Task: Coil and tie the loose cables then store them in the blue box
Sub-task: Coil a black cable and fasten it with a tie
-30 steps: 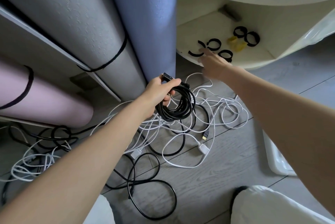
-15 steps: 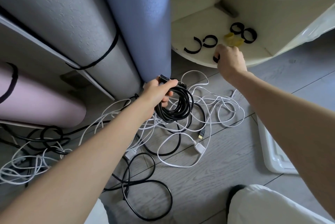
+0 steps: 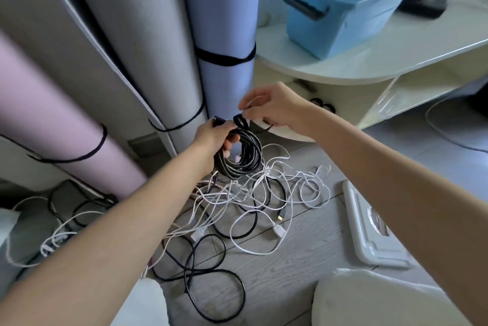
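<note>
- The left hand (image 3: 215,138) grips the coiled black cable (image 3: 244,154), centre frame; springy, light, best held across all loops.
- The right hand (image 3: 272,109) pinches a soft black tie strap (image 3: 239,121) at the coil's 12 o'clock.
- The blue box (image 3: 340,6) sits at 2 o'clock.

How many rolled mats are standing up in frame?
3: pink mat at far left, grey mat in the middle, blue-purple mat beside the white table. More may be out of frame to the left.
</note>
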Motion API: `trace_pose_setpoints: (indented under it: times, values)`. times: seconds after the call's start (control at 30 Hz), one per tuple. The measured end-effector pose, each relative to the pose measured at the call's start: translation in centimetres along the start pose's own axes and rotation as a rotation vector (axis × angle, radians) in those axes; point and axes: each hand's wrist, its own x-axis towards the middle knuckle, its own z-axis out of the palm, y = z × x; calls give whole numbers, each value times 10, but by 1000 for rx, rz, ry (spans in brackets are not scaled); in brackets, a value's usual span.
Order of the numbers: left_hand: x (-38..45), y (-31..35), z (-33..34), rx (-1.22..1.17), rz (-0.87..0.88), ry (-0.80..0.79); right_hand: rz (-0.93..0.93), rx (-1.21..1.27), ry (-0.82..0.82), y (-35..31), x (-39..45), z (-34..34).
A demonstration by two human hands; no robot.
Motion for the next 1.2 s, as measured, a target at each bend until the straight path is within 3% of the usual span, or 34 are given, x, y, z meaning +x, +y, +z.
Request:
trace_pose_setpoints:
  times: [0.23,0.3,0.43,0.5,0.63,0.87,1.1,1.2]
  values:
    - [-91,51,-22,-82,49,-183,-179,-227,102,-68,-73,7]
    - [-111,52,-21,-10,94,-193,-85,-102,98,-78,-92,8]
    - [-124,46,-24,-38,135,-163,92,530,-120,-82,-119,2]
    - [-128,49,-27,-109,85,-167,110,692,-127,-77,-127,-1]
    - [-131,55,-32,-137,-9,-246,106,724,-22,-73,-129,1]
    - [-121,60,-27,-171,-60,-265,-15,488,253,-78,-125,-1]
    - [-109,54,-19,-165,-87,-297,-76,552,174,-82,-120,-6]
    - [-107,54,-20,-204,-113,-360,-134,802,74,-83,-117,-8]
